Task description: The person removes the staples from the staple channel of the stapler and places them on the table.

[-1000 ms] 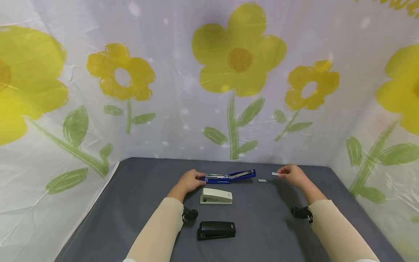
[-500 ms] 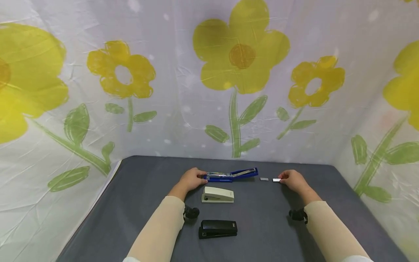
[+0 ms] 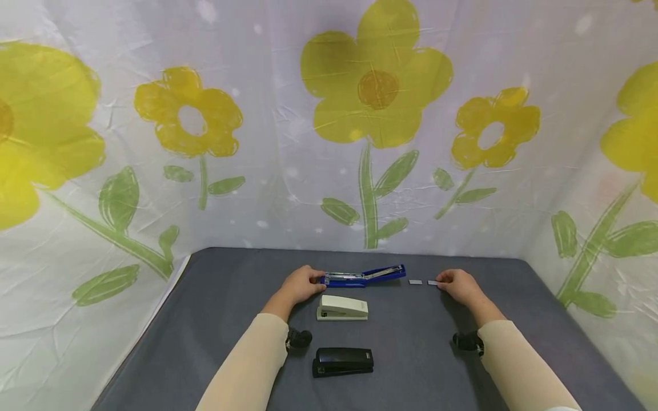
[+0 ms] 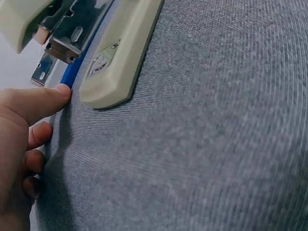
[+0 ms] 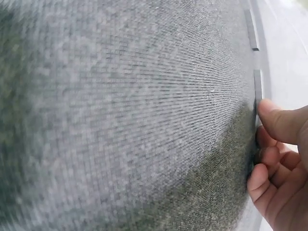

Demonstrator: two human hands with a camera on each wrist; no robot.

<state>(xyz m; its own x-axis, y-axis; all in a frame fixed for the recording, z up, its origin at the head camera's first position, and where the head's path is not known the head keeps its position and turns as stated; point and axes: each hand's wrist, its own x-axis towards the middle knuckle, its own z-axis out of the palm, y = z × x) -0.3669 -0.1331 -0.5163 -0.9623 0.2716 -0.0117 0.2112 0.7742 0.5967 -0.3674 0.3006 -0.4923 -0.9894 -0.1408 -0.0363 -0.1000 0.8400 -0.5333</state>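
Observation:
At the far side of the table lies a blue stapler (image 3: 345,282), opened out with its top swung to the right. My left hand (image 3: 302,284) grips its left end, the thumb (image 4: 60,94) on the blue base in the left wrist view. To the right, my right hand (image 3: 461,286) pinches a small grey strip of staples (image 3: 432,282) between thumb and fingers, low over the cloth. A second staple strip (image 3: 415,282) lies just left of it, in line with it. The right wrist view shows both the held strip (image 5: 258,85) and the loose strip (image 5: 252,32) end to end.
A cream stapler (image 3: 342,308) sits in front of the blue one, close to my left wrist. Nearer me is a black stapler (image 3: 342,362). The dark grey table (image 3: 406,348) ends at a flower-printed curtain (image 3: 288,194) behind.
My right hand has brought the strip of staples down and nearer, from behind the loose strip into line with it. The left hand keeps its grip on the blue stapler.

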